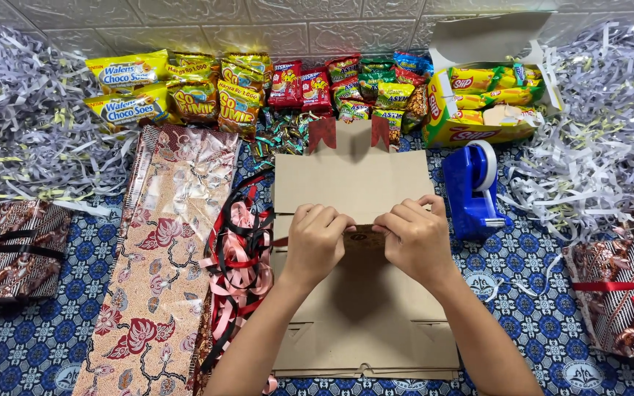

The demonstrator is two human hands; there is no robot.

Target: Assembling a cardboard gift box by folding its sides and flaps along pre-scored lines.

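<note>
Hands, left hand [315, 242] and right hand [414, 238], met side by side, curled and pinching a flat cardboard box [361, 198] flap whose long axis ran twelve to six o'clock.

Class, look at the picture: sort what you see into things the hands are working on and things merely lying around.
In hand:
- flat cardboard box, pinched at a fold by the left hand and right hand

Lying about:
- blue tape dispenser
- tangle of ribbons
- patterned wrapping paper
- snack packets
- shredded paper
- wrapped gifts
</note>
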